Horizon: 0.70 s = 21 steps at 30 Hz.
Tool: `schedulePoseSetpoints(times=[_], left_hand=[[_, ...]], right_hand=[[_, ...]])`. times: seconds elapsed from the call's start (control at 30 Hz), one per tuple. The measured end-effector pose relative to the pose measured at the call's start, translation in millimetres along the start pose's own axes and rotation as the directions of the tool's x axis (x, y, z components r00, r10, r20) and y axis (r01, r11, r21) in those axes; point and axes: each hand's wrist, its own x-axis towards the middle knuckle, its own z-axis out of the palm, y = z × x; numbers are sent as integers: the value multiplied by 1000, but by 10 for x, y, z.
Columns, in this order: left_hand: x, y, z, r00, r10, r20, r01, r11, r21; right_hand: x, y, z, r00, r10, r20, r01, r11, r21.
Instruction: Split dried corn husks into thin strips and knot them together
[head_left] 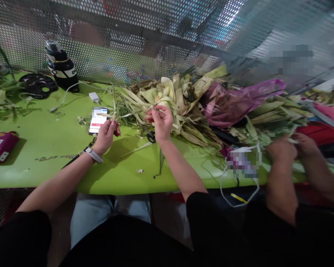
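My left hand, with a white band on the wrist, is closed beside a lit phone. A thin pale strip of corn husk runs to its fingertips and seems to be pinched there. Further right, the thumb and fingers of my right hand are pressed together in front of a heap of dry corn husks. Whatever lies between those fingertips blends into the pale husks behind. Black-handled scissors lie just below and left of my right hand.
A perforated metal screen rises behind the green table. A dark bottle, a white charger and a purple power socket stand to the left. Rightward are a pink plastic bag and another person's hands among husks.
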Motion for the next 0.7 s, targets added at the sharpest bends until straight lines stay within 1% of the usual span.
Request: schedulePoseSetpoints(times=[0.03,0.07,0.1,0.13,0.17,0.2,0.23,0.27,0.3,0.33,0.37,0.4,0.43,0.47,0.5,0.57,0.67,0.7], left_hand=[[-9,9,4,1000,2,28,-2,1000,1],[-21,18,9,999,2,53,-2,1000,2],[-33,26,16,997,-5,79,5,1000,-3],[-46,32,24,993,-20,112,22,1000,-21],[-57,35,31,988,-39,152,48,998,-52],[-67,37,37,979,-60,195,78,993,-89],[-76,39,43,969,-78,235,110,986,-124],[-84,43,47,959,-92,268,136,979,-151],[-90,49,49,950,-103,296,157,973,-167],[-96,59,49,938,-114,328,178,968,-175],[-101,72,47,921,-126,368,201,964,-174],[-105,89,43,898,-142,416,229,959,-168],[-110,107,37,869,-159,468,261,952,-160],[-113,125,30,838,-178,516,293,944,-151],[-117,142,23,809,-194,555,322,936,-143],[-124,169,10,773,-216,597,363,921,-138],[-133,192,-3,736,-224,639,409,899,-155],[-135,198,-6,725,-224,651,420,893,-160]], right_hand=[[48,26,-9,998,26,-63,-25,1000,5],[75,44,-11,996,28,-85,-29,1000,-6],[80,53,-6,997,-5,-77,2,999,-39],[65,49,5,998,-60,-30,57,995,-84],[33,33,21,991,-129,46,134,982,-130],[-9,7,40,971,-194,143,216,962,-164],[-54,-24,58,941,-237,242,283,942,-178],[-94,-56,73,918,-242,315,306,936,-173],[-124,-84,83,899,-204,387,284,945,-163],[-141,-104,85,880,-134,455,224,963,-148],[-146,-114,81,854,-47,518,132,983,-128],[-140,-114,72,814,38,580,27,994,-103],[-127,-105,60,764,106,637,-76,994,-75],[-110,-90,47,713,150,685,-165,985,-45],[-93,-73,36,672,175,720,-235,972,-17],[-69,-47,21,622,199,757,-325,946,19],[-70,-51,18,566,209,798,-392,919,37],[-79,-63,21,537,201,819,-407,912,44]])
